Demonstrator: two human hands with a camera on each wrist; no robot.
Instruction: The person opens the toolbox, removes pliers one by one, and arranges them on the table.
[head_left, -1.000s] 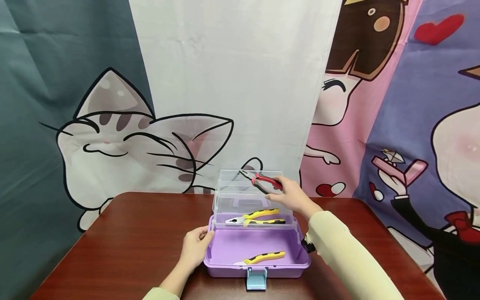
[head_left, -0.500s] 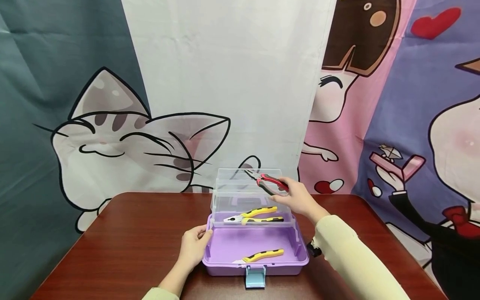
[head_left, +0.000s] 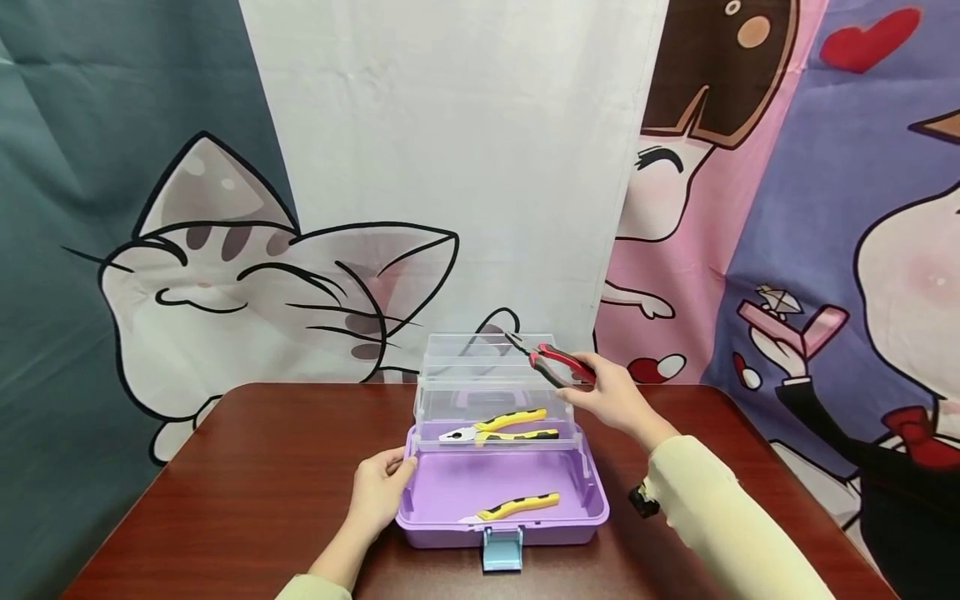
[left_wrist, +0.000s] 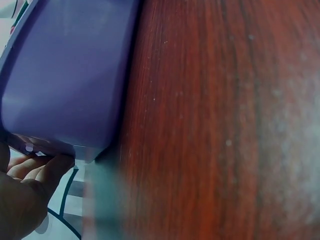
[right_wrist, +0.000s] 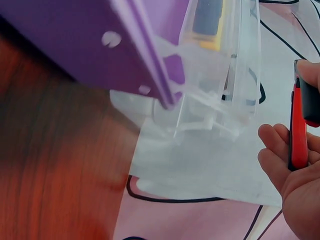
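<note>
A purple toolbox (head_left: pixel 585 517) stands open on the table, its clear tiered trays (head_left: pixel 450 367) lifted toward the back. My right hand (head_left: pixel 611 396) grips red-and-black pliers (head_left: pixel 553 364) by the handles, above the right end of the top clear tray, tip pointing left. In the right wrist view the red handle (right_wrist: pixel 299 127) lies in my fingers beside the clear trays (right_wrist: pixel 220 65). My left hand (head_left: pixel 378 487) holds the box's left rim; its fingers (left_wrist: pixel 47 167) curl at the purple wall (left_wrist: pixel 70 75). Yellow-and-black pliers (head_left: pixel 498 425) lie in the lower clear tray. Another yellow-and-black tool (head_left: pixel 517 505) lies in the purple base.
The dark red wooden table (head_left: pixel 247 483) carries the box at its middle. A blue latch (head_left: pixel 501 548) hangs at the box's front. Cartoon-printed cloth backdrops (head_left: pixel 300 208) hang right behind the table. A small black object (head_left: pixel 643 500) shows under my right sleeve.
My right hand has carried the red pliers rightward, from over the top tray's middle to its right end. The left hand stays on the box's rim.
</note>
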